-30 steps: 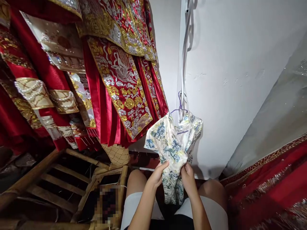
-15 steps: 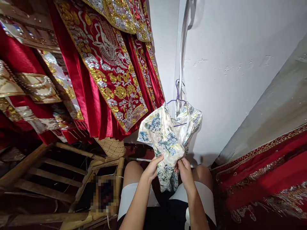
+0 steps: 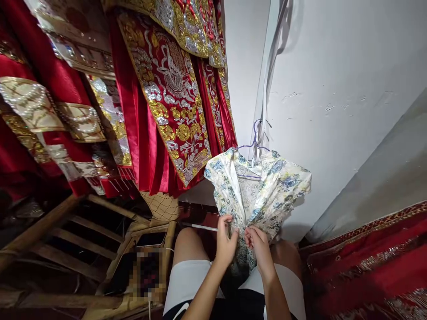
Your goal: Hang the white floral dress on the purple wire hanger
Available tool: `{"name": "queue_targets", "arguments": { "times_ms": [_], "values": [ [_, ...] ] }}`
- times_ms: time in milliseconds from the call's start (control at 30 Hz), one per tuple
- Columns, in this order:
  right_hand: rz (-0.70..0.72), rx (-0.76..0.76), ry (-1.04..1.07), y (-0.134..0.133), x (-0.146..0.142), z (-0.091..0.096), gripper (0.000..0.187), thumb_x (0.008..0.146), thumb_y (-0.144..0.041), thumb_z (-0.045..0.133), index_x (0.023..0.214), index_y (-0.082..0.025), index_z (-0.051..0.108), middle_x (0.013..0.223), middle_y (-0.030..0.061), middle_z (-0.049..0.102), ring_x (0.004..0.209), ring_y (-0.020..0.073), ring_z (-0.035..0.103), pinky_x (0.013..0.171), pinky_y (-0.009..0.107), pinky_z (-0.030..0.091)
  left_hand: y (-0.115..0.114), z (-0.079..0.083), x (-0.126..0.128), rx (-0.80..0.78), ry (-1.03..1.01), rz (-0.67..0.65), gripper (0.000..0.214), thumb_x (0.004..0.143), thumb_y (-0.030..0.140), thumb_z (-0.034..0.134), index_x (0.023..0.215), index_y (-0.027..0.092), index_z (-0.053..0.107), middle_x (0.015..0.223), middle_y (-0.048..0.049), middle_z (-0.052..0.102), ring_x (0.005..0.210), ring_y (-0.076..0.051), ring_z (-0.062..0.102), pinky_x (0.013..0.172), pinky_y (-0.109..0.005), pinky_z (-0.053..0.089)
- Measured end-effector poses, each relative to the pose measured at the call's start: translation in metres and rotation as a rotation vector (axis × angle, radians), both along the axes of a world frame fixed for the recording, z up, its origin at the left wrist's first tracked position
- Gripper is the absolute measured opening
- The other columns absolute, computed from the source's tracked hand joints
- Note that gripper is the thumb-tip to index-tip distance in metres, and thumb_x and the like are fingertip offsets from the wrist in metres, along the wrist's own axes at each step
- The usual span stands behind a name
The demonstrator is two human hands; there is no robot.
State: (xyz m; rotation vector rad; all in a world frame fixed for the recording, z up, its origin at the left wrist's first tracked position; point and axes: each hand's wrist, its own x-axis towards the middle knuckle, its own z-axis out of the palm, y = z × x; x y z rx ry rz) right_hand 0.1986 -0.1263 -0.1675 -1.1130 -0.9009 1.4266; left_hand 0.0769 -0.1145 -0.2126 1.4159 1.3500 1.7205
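Note:
A short-sleeved floral blouse (image 3: pixel 276 180), cream with blue and yellow flowers, hangs on a thin purple hanger (image 3: pixel 255 133) against the wall. Its V-neck front faces me, and its lower part hangs down between my knees. My left hand (image 3: pixel 227 240) is at the left side of its waist, thumb and fingers apart, close against the cloth. On the other side of the front, the closed fingers of my right hand (image 3: pixel 258 242) pinch the blouse just below the bottom of the V-neck.
Red costumes with gold and silver embroidery (image 3: pixel 176 111) hang at the left. Below them stands a bamboo chair (image 3: pixel 133 231) with a phone-like dark object (image 3: pixel 151 239) and a blurred-out item on it. More red embroidered cloth (image 3: pixel 373 266) lies at the right, beside the white wall (image 3: pixel 333 58).
The bunched blouse front has fallen open and spread, showing the neckline and right sleeve. My left hand has loosened its hold; my right hand has shifted slightly. The view has tilted a little.

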Motion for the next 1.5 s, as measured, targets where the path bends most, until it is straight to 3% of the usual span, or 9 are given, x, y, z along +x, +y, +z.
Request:
{"name": "queue_targets", "arguments": {
  "times_ms": [100, 267, 400, 600, 867, 1067, 1267, 1400, 1500],
  "values": [
    [0.041, 0.017, -0.035, 0.001, -0.007, 0.006, 0.037, 0.066, -0.053, 0.07, 0.056, -0.021, 0.056, 0.049, -0.0028, 0.045, 0.047, 0.0117, 0.037, 0.049, 0.027, 0.026, -0.007, -0.002, 0.015, -0.102, 0.012, -0.187, 0.038, 0.071, 0.009, 0.051, 0.107, 0.021, 0.06, 0.105, -0.0062, 0.064, 0.102, -0.023, 0.06, 0.09, -0.034, 0.046],
    [0.017, 0.073, -0.078, 0.003, -0.008, 0.018, 0.033, 0.067, -0.049, 0.067, 0.057, -0.019, 0.059, 0.045, -0.0037, 0.044, 0.045, 0.0108, 0.036, 0.049, 0.026, 0.024, -0.009, 0.014, 0.019, -0.069, 0.011, -0.319, 0.017, 0.079, 0.015, 0.05, 0.094, 0.019, 0.059, 0.084, -0.0029, 0.061, 0.081, -0.02, 0.057, 0.076, -0.029, 0.044],
    [-0.006, 0.099, -0.075, 0.001, -0.007, 0.018, 0.031, 0.07, -0.047, 0.066, 0.06, -0.018, 0.062, 0.044, -0.0043, 0.044, 0.045, 0.0109, 0.036, 0.048, 0.026, 0.024, -0.012, 0.018, 0.02, -0.05, 0.042, -0.297, 0.015, 0.084, 0.018, 0.05, 0.096, 0.017, 0.059, 0.089, -0.0054, 0.063, 0.085, -0.021, 0.058, 0.078, -0.03, 0.045],
    [-0.066, 0.093, -0.073, 0.001, -0.001, 0.006, 0.035, 0.069, -0.051, 0.07, 0.059, -0.018, 0.063, 0.044, -0.0041, 0.044, 0.044, 0.0109, 0.036, 0.049, 0.027, 0.025, -0.015, 0.003, 0.025, -0.08, 0.118, -0.289, 0.012, 0.092, 0.023, 0.045, 0.092, 0.019, 0.057, 0.089, -0.0061, 0.065, 0.083, -0.02, 0.058, 0.079, -0.032, 0.045],
    [-0.032, 0.05, -0.062, 0.006, -0.002, 0.003, 0.043, 0.066, -0.059, 0.074, 0.057, -0.018, 0.061, 0.045, -0.0042, 0.041, 0.046, 0.011, 0.035, 0.05, 0.026, 0.025, -0.009, -0.005, 0.019, -0.125, 0.154, -0.27, 0.017, 0.089, 0.033, 0.052, 0.078, 0.022, 0.047, 0.075, -0.0017, 0.056, 0.076, -0.02, 0.055, 0.071, -0.03, 0.042],
    [-0.069, 0.056, -0.031, 0.004, -0.007, 0.002, 0.044, 0.065, -0.06, 0.072, 0.056, -0.019, 0.059, 0.044, -0.004, 0.042, 0.046, 0.0107, 0.036, 0.049, 0.025, 0.025, -0.009, -0.004, 0.018, -0.099, 0.217, -0.279, 0.013, 0.086, 0.023, 0.048, 0.076, 0.022, 0.041, 0.074, -0.0002, 0.052, 0.073, -0.018, 0.049, 0.069, -0.028, 0.037],
    [-0.071, 0.036, -0.054, 0.005, 0.012, 0.007, 0.047, 0.062, -0.063, 0.075, 0.056, -0.02, 0.058, 0.043, -0.0032, 0.045, 0.044, 0.0118, 0.04, 0.048, 0.026, 0.03, -0.008, -0.006, 0.026, -0.091, 0.281, -0.274, 0.01, 0.086, 0.019, 0.045, 0.077, 0.021, 0.042, 0.08, -0.002, 0.05, 0.078, -0.019, 0.049, 0.072, -0.03, 0.037],
    [-0.12, 0.098, -0.087, 0.022, 0.027, 0.022, 0.04, 0.068, -0.057, 0.073, 0.064, -0.018, 0.064, 0.045, -0.0028, 0.048, 0.043, 0.0114, 0.04, 0.046, 0.027, 0.029, -0.008, -0.01, 0.034, -0.077, 0.324, -0.267, 0.01, 0.085, 0.016, 0.044, 0.078, 0.022, 0.04, 0.081, -0.0022, 0.05, 0.079, -0.019, 0.049, 0.073, -0.03, 0.036],
    [-0.158, 0.134, -0.074, 0.047, 0.033, 0.059, 0.04, 0.065, -0.056, 0.073, 0.064, -0.017, 0.065, 0.043, -0.0028, 0.049, 0.039, 0.0098, 0.034, 0.043, 0.027, 0.021, -0.006, -0.014, 0.034, -0.077, 0.368, -0.255, 0.012, 0.083, 0.014, 0.044, 0.077, 0.022, 0.037, 0.08, -0.0015, 0.05, 0.078, -0.019, 0.048, 0.072, -0.029, 0.035]
  ]
}}
